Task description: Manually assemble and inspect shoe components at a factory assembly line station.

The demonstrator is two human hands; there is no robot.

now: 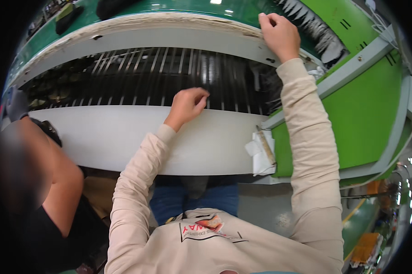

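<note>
My left hand hovers over the far edge of a pale white worktop, beside the dark slatted opening. Its fingers are curled in toward the thumb, and anything inside them is hidden. My right hand is farther out to the right, at the worn rim of a green conveyor belt. That hand is closed in a loose fist with the thumb along the top. Whether it holds something small cannot be seen.
Metal rods cross the dark opening. A green machine panel with a grey frame bar stands at right, near a black-and-white bristle strip. White paper and a thin tool lie at the worktop's right end. Another person's arm is at left.
</note>
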